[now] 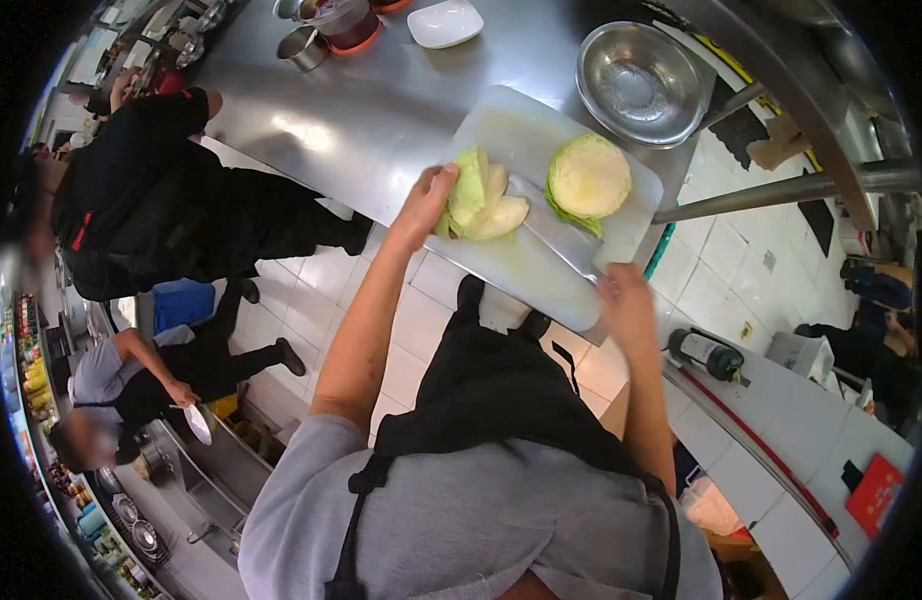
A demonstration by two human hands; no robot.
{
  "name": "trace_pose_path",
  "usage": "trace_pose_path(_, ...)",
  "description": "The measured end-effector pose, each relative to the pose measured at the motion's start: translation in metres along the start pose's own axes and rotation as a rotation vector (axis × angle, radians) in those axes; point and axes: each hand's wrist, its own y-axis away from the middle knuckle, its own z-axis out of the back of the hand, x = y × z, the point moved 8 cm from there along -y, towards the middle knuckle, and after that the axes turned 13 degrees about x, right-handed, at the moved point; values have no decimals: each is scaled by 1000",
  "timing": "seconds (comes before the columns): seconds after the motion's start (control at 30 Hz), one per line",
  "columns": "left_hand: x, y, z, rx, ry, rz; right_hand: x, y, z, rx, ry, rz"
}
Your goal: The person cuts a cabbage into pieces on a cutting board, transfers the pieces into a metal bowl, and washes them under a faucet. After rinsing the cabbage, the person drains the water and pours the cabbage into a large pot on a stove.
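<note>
Cut cabbage: pale green and cream pieces (486, 207), lying on the left part of the cutting board (541, 268), one leafy piece standing up over the others.
Left hand: at the left edge of the board (427, 207), fingers against the outer side of the cut cabbage; I can't tell whether they are closed on it.
Knife: blade (553, 229) flat and slanted across the middle of the board, between the cut pieces and the cabbage half.
Right hand: closed around the knife's handle (626, 296), at the board's near right edge.
Cabbage half: round (589, 176), pale cut face up, green leaf showing at its rim, on the right part of the board.
Metal bowl: wide and shiny (637, 88), just beside the board's far right corner.
White dish: beyond the board's far edge (445, 23), well apart from it.
Small pot: metal (303, 48), farther off to the board's far left, near a larger vessel (347, 22) with a red base.
Table: steel (381, 125), under the board and all these vessels.
Other people: well left of the board, one in black (131, 190), another in grey and black (146, 365) holding a white plate (198, 425).
</note>
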Motion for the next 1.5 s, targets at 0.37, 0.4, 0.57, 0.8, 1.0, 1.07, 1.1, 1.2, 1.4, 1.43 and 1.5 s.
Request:
trace_pose_path(0.37,-40,43,-63,-163,-873,-389,7,-29,-54,-21,524,45)
trace_pose_path(0.4,-34,44,-65,-200,-929,-372,8,-28,-50,40,523,27)
trace_pose_path(0.57,-41,17,-66,-236,-899,-452,8,5,-20,150,493,-37)
trace_pose_path(0.8,-65,-14,-49,-69,-720,-588,-2,56,11,234,360,-205)
trace_pose_path(1.0,-81,52,-78,-349,-1212,-865,-19,79,5,187,162,-155)
trace_pose_path(1.07,-74,48,-122,-227,-1454,-908,-22,83,2,176,115,-141)
trace_pose_path(1.1,-70,39,-129,-231,-1514,-878,-24,84,2,171,97,-130)
trace_pose_path(1.2,-64,6,-141,-179,-1689,-772,-24,87,6,162,67,-123)
trace_pose_path(1.4,-41,22,-155,145,-1542,-750,-23,99,10,136,-27,-37)
trace_pose_path(1.43,-39,30,-151,160,-1399,-801,-22,100,10,137,-45,-30)
trace_pose_path(1.5,-38,38,-140,134,-1245,-802,-16,103,10,190,-125,-108)
